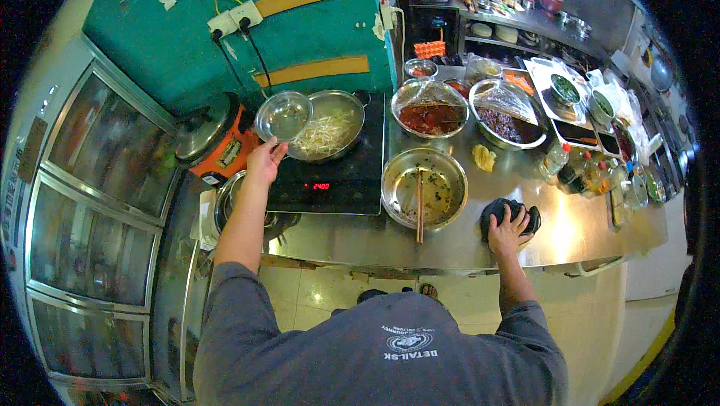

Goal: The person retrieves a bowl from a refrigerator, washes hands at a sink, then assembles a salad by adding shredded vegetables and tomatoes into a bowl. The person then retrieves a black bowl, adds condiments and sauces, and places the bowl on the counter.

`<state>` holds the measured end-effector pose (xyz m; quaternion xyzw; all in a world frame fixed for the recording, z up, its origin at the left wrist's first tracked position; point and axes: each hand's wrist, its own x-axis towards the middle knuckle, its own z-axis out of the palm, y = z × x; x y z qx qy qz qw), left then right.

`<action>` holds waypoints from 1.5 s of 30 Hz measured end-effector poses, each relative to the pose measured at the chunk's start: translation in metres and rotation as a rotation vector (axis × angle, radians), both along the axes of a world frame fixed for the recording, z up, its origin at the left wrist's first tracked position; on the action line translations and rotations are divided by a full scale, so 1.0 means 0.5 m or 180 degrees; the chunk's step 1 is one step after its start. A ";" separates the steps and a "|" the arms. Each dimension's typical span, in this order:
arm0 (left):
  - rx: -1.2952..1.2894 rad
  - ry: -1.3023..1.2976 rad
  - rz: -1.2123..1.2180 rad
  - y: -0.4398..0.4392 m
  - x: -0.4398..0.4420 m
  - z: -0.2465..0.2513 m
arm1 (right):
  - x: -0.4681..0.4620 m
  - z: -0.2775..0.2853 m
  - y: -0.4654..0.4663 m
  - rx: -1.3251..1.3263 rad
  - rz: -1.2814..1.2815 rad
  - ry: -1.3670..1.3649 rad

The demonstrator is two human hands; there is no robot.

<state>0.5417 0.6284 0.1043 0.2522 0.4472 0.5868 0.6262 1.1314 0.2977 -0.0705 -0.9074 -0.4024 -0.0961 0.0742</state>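
My left hand [267,159] grips the near rim of a clear round bowl [283,116], raised at the left edge of a frying pan [361,116]. Pale bean sprouts [326,131] lie in some liquid in the pan. Under the pan is a black induction cooktop [343,195] with a lit red display. My right hand [509,229] lies with its fingers spread over a crumpled black cloth [495,212] on the steel counter [349,243]. Between my hands stands a steel basin [390,203] with oily remains inside and chopsticks [419,209] leaning over its near rim.
An orange rice cooker [222,150] stands left of the pan. Behind the basin are film-covered bowls of red sauce [430,119] and a dark mixture [500,125]. A yellow crumpled cloth [484,157] lies nearby. Several bottles [556,159] line the right; a glass-doored cabinet [95,237] is at left.
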 end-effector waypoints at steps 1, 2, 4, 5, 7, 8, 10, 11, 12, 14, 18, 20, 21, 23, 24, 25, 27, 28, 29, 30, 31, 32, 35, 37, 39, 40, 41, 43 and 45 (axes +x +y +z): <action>-0.0081 -0.0166 0.0040 -0.022 0.000 0.000 | 0.004 -0.005 0.002 0.0066 0.0038 -0.0010; -0.0175 -0.0334 0.0065 -0.049 -0.002 0.000 | 0.020 -0.007 0.009 0.0004 0.0093 0.0200; -0.0131 -0.0541 -0.0044 -0.111 -0.011 0.000 | 0.071 -0.009 0.023 0.0126 0.0233 0.0339; -0.0107 -0.0686 -0.0127 -0.150 -0.014 -0.009 | 0.099 -0.009 0.025 0.0150 0.0280 0.0381; -0.0081 -0.0616 -0.0019 -0.239 -0.031 -0.036 | 0.142 -0.010 0.028 -0.0010 0.0420 0.0075; -0.0311 -0.0593 0.0159 -0.295 -0.042 -0.058 | 0.157 -0.011 0.025 -0.0103 0.0456 0.0100; -0.0361 -0.0643 0.0115 -0.419 -0.064 -0.109 | 0.165 -0.011 0.016 -0.0370 0.0604 0.0256; -0.0448 -0.0592 0.0143 -0.478 -0.076 -0.133 | 0.161 -0.010 0.008 -0.0481 0.0518 0.0364; -0.0320 -0.0459 -0.0180 -0.543 -0.091 -0.156 | 0.152 -0.009 -0.005 -0.0555 0.0505 0.0494; -0.0680 -0.0220 -0.0160 -0.663 -0.092 -0.207 | 0.127 -0.003 -0.032 -0.0524 0.0721 0.0376; -0.1481 -0.0312 0.0118 -0.797 -0.084 -0.267 | 0.082 0.018 -0.072 -0.0428 0.1236 0.0182; -0.1376 -0.0234 0.0014 -0.808 -0.081 -0.270 | 0.055 0.021 -0.073 -0.0431 0.1080 0.0342; -0.1359 -0.0124 -0.0001 -0.803 -0.080 -0.265 | 0.040 0.018 -0.069 -0.0504 0.0773 0.0544; -0.1233 -0.0151 -0.0141 -0.782 -0.079 -0.251 | 0.006 0.003 -0.057 -0.0613 0.0144 0.0915; -0.1183 -0.0111 -0.0221 -0.768 -0.078 -0.242 | -0.013 -0.009 -0.051 -0.0929 0.0074 0.0760; -0.1120 -0.0071 -0.0304 -0.753 -0.076 -0.234 | -0.024 -0.016 -0.045 -0.0907 0.0048 0.0656; -0.1109 -0.0082 -0.0433 -0.724 -0.074 -0.221 | -0.038 -0.027 -0.038 -0.0677 0.0015 0.0582; -0.1081 -0.0096 -0.0479 -0.710 -0.074 -0.217 | -0.041 -0.030 -0.037 -0.0710 -0.0006 0.0468; -0.1055 -0.0111 -0.0611 -0.697 -0.073 -0.215 | -0.041 -0.031 -0.037 -0.0849 -0.0019 0.0373; -0.0994 -0.0147 -0.0706 -0.684 -0.072 -0.216 | -0.041 -0.031 -0.039 -0.0809 0.0046 0.0513; -0.0926 -0.0183 -0.0778 -0.673 -0.072 -0.218 | -0.040 -0.030 -0.040 -0.0796 0.0019 0.0402; -0.0976 -0.0140 -0.0895 -0.663 -0.071 -0.221 | -0.041 -0.029 -0.043 -0.0771 0.0064 0.0498; -0.1069 -0.0038 -0.1174 -0.636 -0.066 -0.231 | -0.055 -0.028 -0.050 -0.0780 -0.0003 0.0642; -0.1127 -0.0016 -0.1363 -0.626 -0.062 -0.234 | -0.072 -0.027 -0.053 -0.0730 -0.0084 0.0728; -0.1099 0.0140 -0.1407 -0.621 -0.056 -0.232 | -0.084 -0.020 -0.054 -0.0673 -0.0096 0.0708; -0.1066 0.0245 -0.1413 -0.622 -0.054 -0.230 | -0.090 -0.014 -0.055 -0.0598 -0.0131 0.0773; -0.1019 0.0237 -0.1448 -0.624 -0.054 -0.227 | -0.091 -0.005 -0.052 -0.0705 -0.0145 0.0724; -0.1012 0.0235 -0.1372 -0.637 -0.055 -0.218 | -0.087 0.019 -0.045 -0.0615 -0.0054 0.0810; -0.1111 0.0253 -0.1121 -0.657 -0.062 -0.205 | -0.070 0.043 -0.028 -0.0711 0.0001 0.0983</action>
